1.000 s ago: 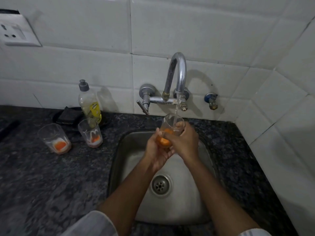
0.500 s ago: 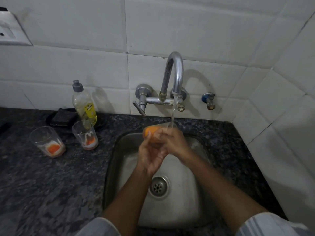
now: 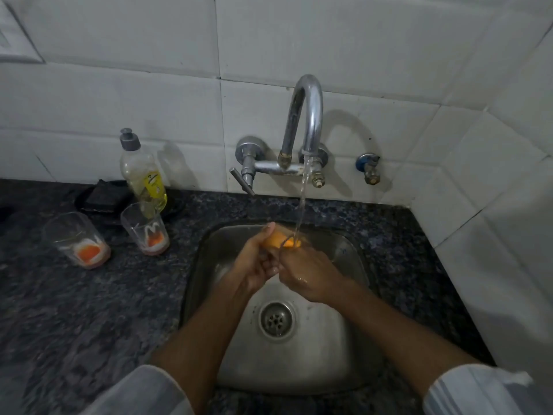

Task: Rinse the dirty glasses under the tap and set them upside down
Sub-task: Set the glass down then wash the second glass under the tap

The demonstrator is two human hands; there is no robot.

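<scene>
Glass point(image 3: 279, 239), orange residue inside, tilted under the tap point(image 3: 308, 115) stream over the sink point(image 3: 353, 265) for flushing, left hand point(image 3: 254, 265) fingers curled round it, right hand point(image 3: 308, 272) fingers gripping its rim

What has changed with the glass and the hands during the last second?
The glass, upright under the tap before, is now tipped sideways and lower over the sink. Left hand and right hand still hold it. Two dirty glasses stayed put.

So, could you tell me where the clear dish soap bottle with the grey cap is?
The dish soap bottle stands on the dark counter against the tiled wall, left of the tap, behind two dirty glasses.
</scene>
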